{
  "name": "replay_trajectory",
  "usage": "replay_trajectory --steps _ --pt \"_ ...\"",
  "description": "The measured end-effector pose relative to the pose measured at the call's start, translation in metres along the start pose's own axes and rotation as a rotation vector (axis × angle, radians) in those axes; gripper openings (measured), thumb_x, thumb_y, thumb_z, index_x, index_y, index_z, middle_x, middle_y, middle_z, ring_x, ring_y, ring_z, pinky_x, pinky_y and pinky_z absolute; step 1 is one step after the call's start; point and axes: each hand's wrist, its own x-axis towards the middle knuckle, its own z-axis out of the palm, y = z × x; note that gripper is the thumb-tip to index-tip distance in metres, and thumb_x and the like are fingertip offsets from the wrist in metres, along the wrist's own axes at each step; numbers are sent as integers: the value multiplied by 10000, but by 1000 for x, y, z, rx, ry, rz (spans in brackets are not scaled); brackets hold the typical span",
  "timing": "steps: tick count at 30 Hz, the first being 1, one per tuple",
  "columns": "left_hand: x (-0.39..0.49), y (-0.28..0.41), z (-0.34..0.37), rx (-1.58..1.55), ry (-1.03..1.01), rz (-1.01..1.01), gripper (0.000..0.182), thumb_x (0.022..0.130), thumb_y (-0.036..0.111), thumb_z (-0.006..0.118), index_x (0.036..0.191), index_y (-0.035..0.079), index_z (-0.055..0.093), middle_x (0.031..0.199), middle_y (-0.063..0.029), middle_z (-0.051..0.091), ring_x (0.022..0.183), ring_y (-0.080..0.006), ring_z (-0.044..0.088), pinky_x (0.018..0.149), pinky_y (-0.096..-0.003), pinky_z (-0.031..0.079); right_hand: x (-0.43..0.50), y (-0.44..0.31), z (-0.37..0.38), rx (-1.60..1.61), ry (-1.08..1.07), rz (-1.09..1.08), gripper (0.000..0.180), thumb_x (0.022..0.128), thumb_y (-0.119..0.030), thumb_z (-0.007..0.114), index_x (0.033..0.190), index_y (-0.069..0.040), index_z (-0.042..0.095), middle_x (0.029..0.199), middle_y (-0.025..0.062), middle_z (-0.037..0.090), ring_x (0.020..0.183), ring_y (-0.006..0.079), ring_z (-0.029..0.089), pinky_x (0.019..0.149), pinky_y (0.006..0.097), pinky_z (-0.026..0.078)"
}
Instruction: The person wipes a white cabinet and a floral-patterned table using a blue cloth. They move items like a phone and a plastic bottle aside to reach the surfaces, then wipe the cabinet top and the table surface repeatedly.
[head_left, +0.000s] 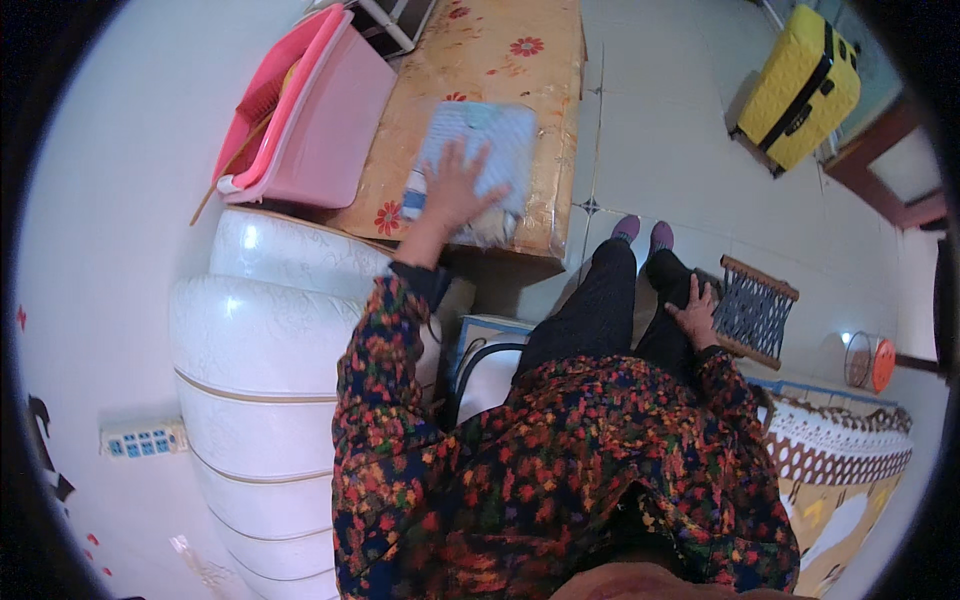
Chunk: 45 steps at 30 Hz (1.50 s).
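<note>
My left hand (457, 187) lies palm down with spread fingers over a folded light blue cloth (517, 135). The cloth has a dark blue patch at its left edge, and its near edge is blurred. Beneath it is a low table with a tan, red-flowered cover (551, 217). On the thigh of my dark trousers (592, 315), near the knee, my right hand (696, 309) rests with fingers apart, holding nothing. Just right of that hand stands a small folding stool (754, 307) with a dark woven seat and wooden bars.
A pink plastic bin (330, 127) stands on the table's left side, a thin stick leaning over its rim. White padded furniture (255, 337) fills the left. A yellow suitcase (802, 90) and a round wire basket with an orange base (883, 366) are on the right. A bed with a patterned cover (847, 465) lies behind right.
</note>
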Motion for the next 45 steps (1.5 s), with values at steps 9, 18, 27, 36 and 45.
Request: replay_trajectory --steps 9,18,27,36,45 --pt "-46 41 -9 -170 33 228 778 831 682 510 1483 293 343 1570 -141 213 1452 -344 166 1127 -625 78 48 -6 -23 111 -18 -51 877 794 -495 709 1459 -64 334 1412 295 399 1298 440 402 1071 483 346" --pt "-6 12 -8 -157 44 374 735 841 635 542 1453 251 408 1554 -147 257 1444 -347 198 1149 -583 93 48 -256 -183 224 483 -1111 597 867 -254 674 1397 -85 457 1393 148 494 1309 318 441 1084 407 353" --pt "-40 -92 12 -512 382 -263 518 939 418 524 1315 64 550 1417 -174 461 1353 -330 370 1131 -406 270 -7 -336 -156 -198 181 -1464 645 879 -459 603 1402 -114 451 1488 141 376 1401 345 292 1144 508 190" --pt "-39 -104 39 -307 260 -378 600 976 500 394 1386 67 462 1470 -140 407 1394 -298 312 1151 -478 178 -48 -172 -160 219 -52 -851 621 902 -361 619 1419 -78 421 1428 175 453 1334 346 410 1089 418 344" --pt "-43 -91 23 -237 282 -393 633 966 526 406 1394 62 460 1480 -157 390 1400 -304 304 1153 -464 170 -289 127 -100 38 -457 350 614 966 -476 455 1364 -8 449 1283 234 549 1222 373 502 1027 427 396"
